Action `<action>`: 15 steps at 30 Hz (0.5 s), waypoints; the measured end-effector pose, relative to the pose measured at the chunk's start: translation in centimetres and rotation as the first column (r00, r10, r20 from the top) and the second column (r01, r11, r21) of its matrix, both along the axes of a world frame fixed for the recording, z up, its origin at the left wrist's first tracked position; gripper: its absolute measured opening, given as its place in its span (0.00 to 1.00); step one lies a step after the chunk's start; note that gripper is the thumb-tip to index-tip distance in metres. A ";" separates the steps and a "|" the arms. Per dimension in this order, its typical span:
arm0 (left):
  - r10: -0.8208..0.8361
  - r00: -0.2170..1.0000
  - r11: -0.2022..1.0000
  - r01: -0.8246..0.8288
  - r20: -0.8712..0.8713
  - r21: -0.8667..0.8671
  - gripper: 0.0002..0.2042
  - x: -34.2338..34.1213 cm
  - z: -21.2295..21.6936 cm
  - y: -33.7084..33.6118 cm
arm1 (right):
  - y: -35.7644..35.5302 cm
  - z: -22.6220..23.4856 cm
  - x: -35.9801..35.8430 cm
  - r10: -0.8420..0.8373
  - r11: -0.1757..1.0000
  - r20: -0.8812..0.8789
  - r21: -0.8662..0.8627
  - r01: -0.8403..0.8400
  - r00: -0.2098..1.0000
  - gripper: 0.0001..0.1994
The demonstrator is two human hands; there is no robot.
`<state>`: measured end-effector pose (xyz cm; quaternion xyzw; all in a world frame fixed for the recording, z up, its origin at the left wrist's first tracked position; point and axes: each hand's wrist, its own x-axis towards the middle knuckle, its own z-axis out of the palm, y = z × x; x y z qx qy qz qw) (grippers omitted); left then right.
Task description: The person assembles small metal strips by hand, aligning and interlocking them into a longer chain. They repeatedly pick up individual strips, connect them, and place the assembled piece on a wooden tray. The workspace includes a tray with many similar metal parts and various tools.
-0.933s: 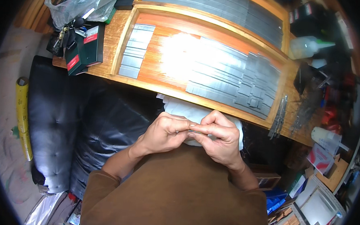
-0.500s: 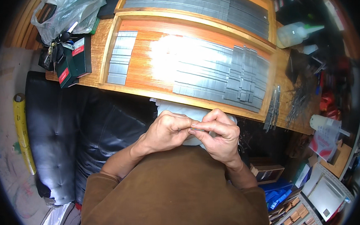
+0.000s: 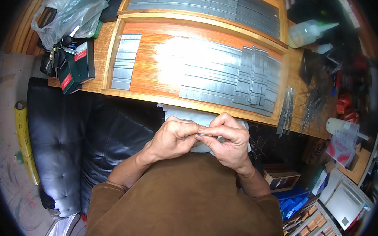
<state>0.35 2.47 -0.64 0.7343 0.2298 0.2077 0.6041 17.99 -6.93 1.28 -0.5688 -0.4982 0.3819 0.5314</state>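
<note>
My left hand (image 3: 176, 137) and my right hand (image 3: 229, 140) meet fingertip to fingertip in front of my chest, just off the near edge of the bench. Both are closed in a pinch. Between the fingertips shows a sliver of something thin, mostly hidden and too small to name. Beyond the hands lies a shallow wooden tray (image 3: 189, 104) with an orange wood-grain bottom. Rows of flat grey metal strips (image 3: 205, 93) cover its right part, with several stacked crosswise on top (image 3: 251, 78). A narrower column of strips (image 3: 125, 63) lies along its left side. Glare whitens the middle.
A second tray of grey strips (image 3: 182, 1) sits behind. Dark boxes (image 3: 78, 65), keys (image 3: 58, 51) and a plastic bag (image 3: 75, 9) are at left. Loose strips (image 3: 286, 112), thin dark wires (image 3: 313, 107) and a squeeze bottle (image 3: 306, 33) are at right. A black padded seat (image 3: 111, 135) stands left.
The hands keep the same pinch at nearly the same place. The whole view has shifted very slightly.
</note>
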 end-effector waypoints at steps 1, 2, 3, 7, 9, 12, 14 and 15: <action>-0.001 1.000 1.000 0.001 0.004 -0.003 0.09 0.0 0.0 0.0 | 0.0 0.0 0.0 0.000 1.000 0.000 0.001 0.000 1.000 0.12; -0.001 1.000 1.000 0.001 0.008 -0.007 0.09 0.0 0.0 0.0 | 0.0 -0.1 -0.1 0.000 1.000 -0.001 0.002 0.000 1.000 0.12; -0.007 1.000 1.000 0.007 0.002 -0.008 0.09 0.0 0.1 0.1 | 0.0 -0.1 -0.1 -0.001 1.000 -0.007 0.002 0.001 1.000 0.12; -0.014 1.000 1.000 0.014 -0.003 -0.006 0.09 -0.3 -0.1 0.3 | 0.1 -0.4 -0.3 0.005 1.000 -0.025 -0.007 -0.005 1.000 0.12; -0.002 1.000 1.000 0.002 -0.002 0.006 0.10 -0.6 -0.2 0.3 | 0.2 -0.6 -0.4 0.022 1.000 -0.035 -0.006 -0.022 0.999 0.11; 0.021 1.000 0.999 -0.021 -0.009 0.032 0.10 -0.9 0.0 0.3 | 0.5 -0.7 -0.6 0.054 0.999 -0.050 0.009 -0.053 0.997 0.11; 0.031 0.999 0.999 -0.030 -0.017 0.044 0.11 -1.2 0.0 0.3 | 0.7 -0.8 -0.8 0.069 0.998 -0.050 0.013 -0.068 0.996 0.12; 0.049 0.999 0.998 -0.049 -0.003 0.043 0.11 -1.3 0.0 0.2 | 0.7 -0.7 -0.9 0.062 0.998 -0.055 0.012 -0.062 0.997 0.12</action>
